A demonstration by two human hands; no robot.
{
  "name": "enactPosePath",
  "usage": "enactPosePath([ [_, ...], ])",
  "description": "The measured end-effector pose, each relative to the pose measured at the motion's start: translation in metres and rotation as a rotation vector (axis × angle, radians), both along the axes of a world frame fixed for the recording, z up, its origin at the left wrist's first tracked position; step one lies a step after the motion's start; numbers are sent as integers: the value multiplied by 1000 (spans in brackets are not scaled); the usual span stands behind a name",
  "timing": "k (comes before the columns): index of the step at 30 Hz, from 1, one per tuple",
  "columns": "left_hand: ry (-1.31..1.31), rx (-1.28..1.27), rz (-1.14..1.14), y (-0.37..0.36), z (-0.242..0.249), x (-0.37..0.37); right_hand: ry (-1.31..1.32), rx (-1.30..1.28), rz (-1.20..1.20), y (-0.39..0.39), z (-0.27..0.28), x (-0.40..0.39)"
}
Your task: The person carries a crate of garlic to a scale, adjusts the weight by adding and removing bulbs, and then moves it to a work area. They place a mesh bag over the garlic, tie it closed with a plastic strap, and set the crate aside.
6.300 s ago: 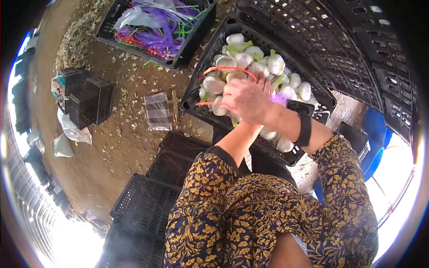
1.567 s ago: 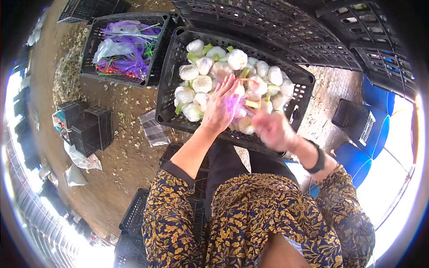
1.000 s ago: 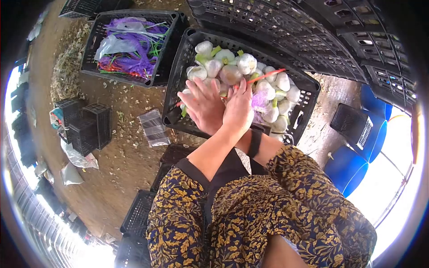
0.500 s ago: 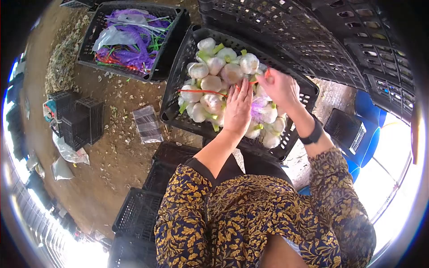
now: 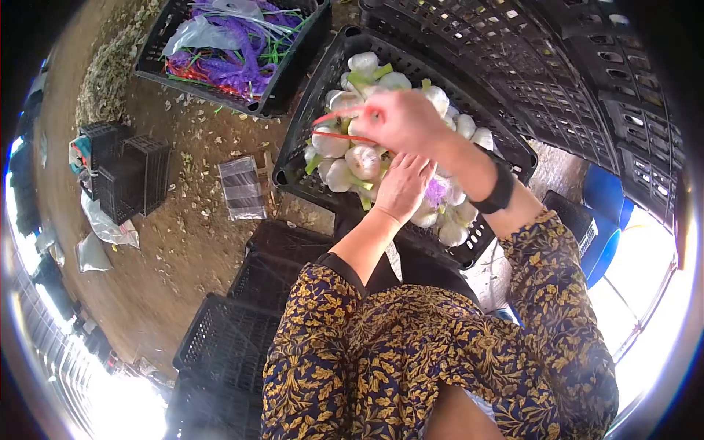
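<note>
A black plastic crate in front of me is full of white garlic bulbs with short green stems. My left hand rests on the bulbs with its fingers stretched out, the tips partly covered by my other hand. Above it, my right hand is closed and somewhat blurred. A red strip runs out of its fingers to the left over the bulbs, with a second length lying just below. Purple netting shows among the bulbs beside my left hand.
A second crate at the upper left holds purple nets and green and red strips. Stacked black crates rise at the right. More crates stand at lower left, and blue barrels at right. Flat packaging lies on the littered floor.
My right hand has swept left across the bulbs, bringing the red strip with it. My left hand has stayed on the bulbs, and the view has shifted slightly.
</note>
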State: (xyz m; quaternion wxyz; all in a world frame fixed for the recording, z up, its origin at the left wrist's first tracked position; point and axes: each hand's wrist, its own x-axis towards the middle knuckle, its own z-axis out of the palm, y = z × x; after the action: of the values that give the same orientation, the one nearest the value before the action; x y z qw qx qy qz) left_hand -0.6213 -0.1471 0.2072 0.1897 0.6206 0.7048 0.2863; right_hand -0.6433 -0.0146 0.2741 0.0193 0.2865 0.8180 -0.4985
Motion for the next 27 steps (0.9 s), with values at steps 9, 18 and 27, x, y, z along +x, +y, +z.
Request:
enactPosePath([
  [9,-290,-80,128,0,-9,7,-93,308,285,-25,-35,-8],
  [18,14,56,-36,3,8,-7,111,-287,-274,44,-29,25],
  [27,91,-418,-188,9,15,-4,-13,-18,272,-4,9,28],
])
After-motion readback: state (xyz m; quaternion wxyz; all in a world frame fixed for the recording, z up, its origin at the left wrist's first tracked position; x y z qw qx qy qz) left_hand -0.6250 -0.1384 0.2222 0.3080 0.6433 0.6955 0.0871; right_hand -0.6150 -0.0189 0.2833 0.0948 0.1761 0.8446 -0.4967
